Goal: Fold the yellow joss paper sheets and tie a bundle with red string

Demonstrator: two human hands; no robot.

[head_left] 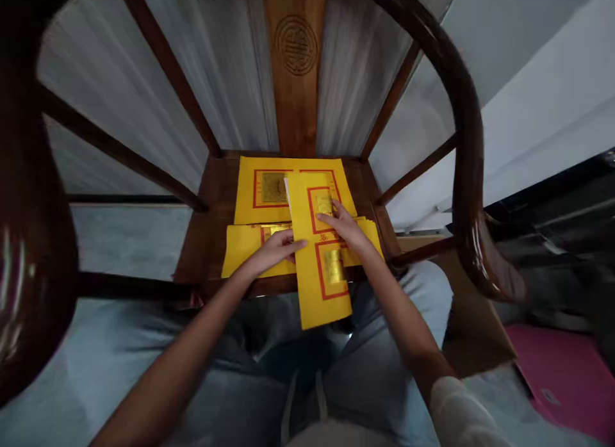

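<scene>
A long yellow paper sheet (pixel 321 287) with red-framed gold squares lies lengthwise across the seat of a dark wooden chair (pixel 211 235) and hangs over its front edge. My left hand (pixel 275 250) rests flat on the sheet's left edge, fingers stretched out. My right hand (pixel 344 227) presses on the sheet's middle with fingers extended over a gold square. Under it lie more yellow sheets: one at the back (pixel 262 191) and others spread left (pixel 240 245) and right (pixel 369 232).
The chair's curved armrest (pixel 468 178) arcs round the right side, its carved back splat (pixel 295 63) stands straight ahead. My knees in blue jeans (pixel 375 370) are below the seat. A brown cardboard piece (pixel 473 332) and a pink item (pixel 567 376) lie at the right.
</scene>
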